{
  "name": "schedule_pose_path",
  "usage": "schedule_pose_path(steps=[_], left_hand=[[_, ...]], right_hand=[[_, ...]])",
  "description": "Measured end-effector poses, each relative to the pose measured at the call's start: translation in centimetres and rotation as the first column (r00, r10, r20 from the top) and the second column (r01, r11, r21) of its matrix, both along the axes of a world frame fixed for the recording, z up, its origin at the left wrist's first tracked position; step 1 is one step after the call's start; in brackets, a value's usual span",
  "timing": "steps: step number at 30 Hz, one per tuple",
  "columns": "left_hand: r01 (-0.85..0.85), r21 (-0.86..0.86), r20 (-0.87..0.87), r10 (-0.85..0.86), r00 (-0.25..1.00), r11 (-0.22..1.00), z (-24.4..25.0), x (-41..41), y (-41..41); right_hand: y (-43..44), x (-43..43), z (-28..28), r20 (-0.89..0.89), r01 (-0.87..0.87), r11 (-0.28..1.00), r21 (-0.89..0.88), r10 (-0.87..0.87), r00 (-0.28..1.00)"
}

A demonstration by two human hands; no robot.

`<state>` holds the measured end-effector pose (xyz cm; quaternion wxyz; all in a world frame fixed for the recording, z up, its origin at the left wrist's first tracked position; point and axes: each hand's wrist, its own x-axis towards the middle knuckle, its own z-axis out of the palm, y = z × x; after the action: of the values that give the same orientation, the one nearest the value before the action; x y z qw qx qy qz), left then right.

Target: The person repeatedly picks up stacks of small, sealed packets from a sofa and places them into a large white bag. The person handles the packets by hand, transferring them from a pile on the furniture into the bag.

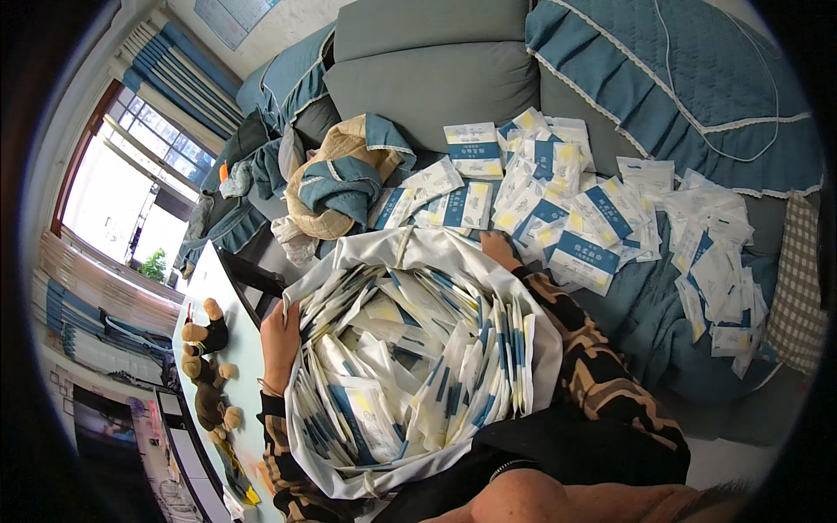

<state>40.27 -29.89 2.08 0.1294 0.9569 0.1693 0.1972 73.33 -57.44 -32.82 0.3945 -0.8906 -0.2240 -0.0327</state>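
A round white fabric basket [546, 353] stands before me, filled with many flat plastic packets [366, 418] in white, blue and yellow. Most stand on edge around the inner wall, and others lie loose in the middle. My left hand [280, 340] grips the basket's rim at its left side, thumb over the edge. At the far right side of the rim is my right hand [499, 250], its fingers closed on the fabric and partly hidden by it. Beyond the basket, a heap of similar packets [543, 176] lies on the grey sofa [431, 78].
More packets [719, 261] are piled on the sofa's right part, near a checked cloth [794, 287]. A beige and blue quilt [340, 176] lies bunched beyond the basket. On the left, plush toys [209, 386] lie on a pale table [196, 294]. A white cable [696, 124] crosses the sofa cover.
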Motion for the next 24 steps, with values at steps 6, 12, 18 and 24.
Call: schedule_pose_path(steps=[6,12,18,24], left_hand=[[-0.025,-0.061,0.024,0.026,0.999,0.998,-0.9,1.3,1.1],[-0.040,-0.056,0.020,0.041,0.999,0.998,-1.1,1.1,1.4],[0.017,-0.062,0.029,-0.015,0.999,0.998,-0.8,3.0,1.9],[0.409,-0.060,-0.414,-0.396,0.820,0.910,6.9,18.0,4.0]], right_hand=[[-0.2,-0.1,-1.2,0.043,-0.160,0.969,0.188,0.154,0.987],[-22.6,-1.3,11.2,-0.138,0.393,0.914,-0.104,-0.404,0.904],[-13.7,-0.4,11.8,0.336,-0.043,0.999,-0.021,0.047,0.941],[5.0,7.1,-0.3,0.625,-0.132,0.894,-0.429,0.399,0.671]])
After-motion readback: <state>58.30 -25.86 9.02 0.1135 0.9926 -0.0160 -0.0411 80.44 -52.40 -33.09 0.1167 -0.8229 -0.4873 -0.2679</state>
